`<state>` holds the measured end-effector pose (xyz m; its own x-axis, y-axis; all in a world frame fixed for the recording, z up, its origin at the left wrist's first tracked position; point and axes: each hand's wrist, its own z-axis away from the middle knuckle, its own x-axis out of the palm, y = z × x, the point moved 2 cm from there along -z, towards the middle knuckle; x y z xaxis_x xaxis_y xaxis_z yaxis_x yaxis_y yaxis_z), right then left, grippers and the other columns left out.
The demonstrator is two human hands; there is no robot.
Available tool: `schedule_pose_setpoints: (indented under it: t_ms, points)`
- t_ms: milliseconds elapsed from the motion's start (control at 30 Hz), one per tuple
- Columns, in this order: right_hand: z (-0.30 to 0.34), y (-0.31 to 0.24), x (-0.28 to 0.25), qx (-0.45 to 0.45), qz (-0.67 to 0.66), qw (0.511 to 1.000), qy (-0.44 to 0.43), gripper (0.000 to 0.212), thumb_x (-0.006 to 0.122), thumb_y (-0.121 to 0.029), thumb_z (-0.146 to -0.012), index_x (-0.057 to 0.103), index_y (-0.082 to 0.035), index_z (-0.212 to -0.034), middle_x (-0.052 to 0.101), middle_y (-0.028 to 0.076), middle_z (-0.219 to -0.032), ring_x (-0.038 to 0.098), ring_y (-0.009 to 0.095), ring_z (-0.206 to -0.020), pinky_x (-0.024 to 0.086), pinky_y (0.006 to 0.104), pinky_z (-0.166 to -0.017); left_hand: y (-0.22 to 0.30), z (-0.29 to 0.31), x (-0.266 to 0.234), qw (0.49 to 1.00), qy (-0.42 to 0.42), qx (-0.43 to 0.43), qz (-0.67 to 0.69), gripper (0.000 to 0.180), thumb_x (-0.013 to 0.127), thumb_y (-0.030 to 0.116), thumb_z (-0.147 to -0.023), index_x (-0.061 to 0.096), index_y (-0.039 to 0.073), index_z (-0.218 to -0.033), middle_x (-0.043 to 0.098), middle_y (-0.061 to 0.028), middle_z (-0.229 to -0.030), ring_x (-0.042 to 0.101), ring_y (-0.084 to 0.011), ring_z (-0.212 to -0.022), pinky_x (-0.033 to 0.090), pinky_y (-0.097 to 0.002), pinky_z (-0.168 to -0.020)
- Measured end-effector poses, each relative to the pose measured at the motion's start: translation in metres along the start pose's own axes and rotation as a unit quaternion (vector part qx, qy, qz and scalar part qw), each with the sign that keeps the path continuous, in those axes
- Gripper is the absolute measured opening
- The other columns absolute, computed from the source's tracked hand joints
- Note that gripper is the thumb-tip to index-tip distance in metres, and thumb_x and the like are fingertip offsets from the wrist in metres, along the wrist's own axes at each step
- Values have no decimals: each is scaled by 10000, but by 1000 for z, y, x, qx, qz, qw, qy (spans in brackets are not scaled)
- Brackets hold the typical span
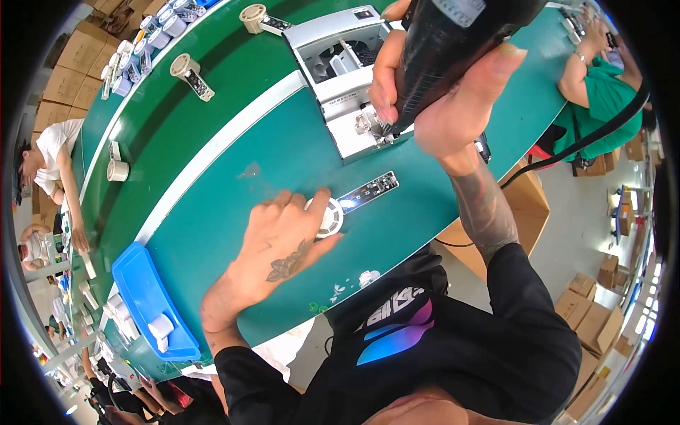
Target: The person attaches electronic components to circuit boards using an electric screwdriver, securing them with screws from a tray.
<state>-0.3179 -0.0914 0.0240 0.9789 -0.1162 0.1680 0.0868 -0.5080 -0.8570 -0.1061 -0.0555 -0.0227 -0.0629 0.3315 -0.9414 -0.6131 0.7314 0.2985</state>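
My right hand [457, 117] is wrapped round a black electric screwdriver [443, 53]. Its lower end points down at the metal pick-up point of a white screw feeder [347, 92], whose top is open; the tip itself is hard to make out. Below the feeder, my left hand [280, 234] curls its fingers and thumb round a white round housing [331, 217] lying on the table. From that housing a narrow circuit board [370, 192] sticks out to the upper right, with a bright spot near its inner end.
A blue tray [149, 283] with a white part stands at the left. More housings with boards [188, 71] lie on the green belt [234, 49] beyond a pale rail [212, 152]. A black cable [581, 149] hangs at right. Co-workers sit on both sides.
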Motion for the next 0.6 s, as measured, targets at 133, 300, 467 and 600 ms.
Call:
schedule_pose_setpoints:
  t_ms: [133,300,467,600]
  points:
    - [8,2,1,91,-57,994,19,1085,229,-911,-810,403,44,-1293,560,121,-584,497,156,-408,406,239,-400,3,1,0,999,26,31,-13,463,797,272,-770,599,5,-1092,626,-131,-782,637,-282,-797,508,-385,-624]
    - [25,-2,-3,51,20,998,-32,1036,211,-938,-776,407,-15,-1207,505,81,-582,459,165,-410,393,297,-411,1,7,1,999,40,18,2,469,794,276,-773,594,-10,-1086,622,-129,-768,636,-284,-791,501,-385,-626]
    - [46,-4,16,121,-86,988,-43,1077,243,-983,-712,364,-53,-1243,493,111,-607,483,203,-435,427,341,-443,-2,9,3,995,81,55,-19,456,781,279,-788,593,-22,-1075,621,-127,-731,633,-285,-770,498,-379,-631]
    - [50,2,36,152,-79,982,-78,1098,260,-999,-685,386,-42,-1208,493,114,-574,466,199,-414,422,334,-425,-4,5,4,998,43,35,-8,452,773,285,-796,594,-21,-1076,625,-120,-723,640,-282,-772,500,-375,-642]
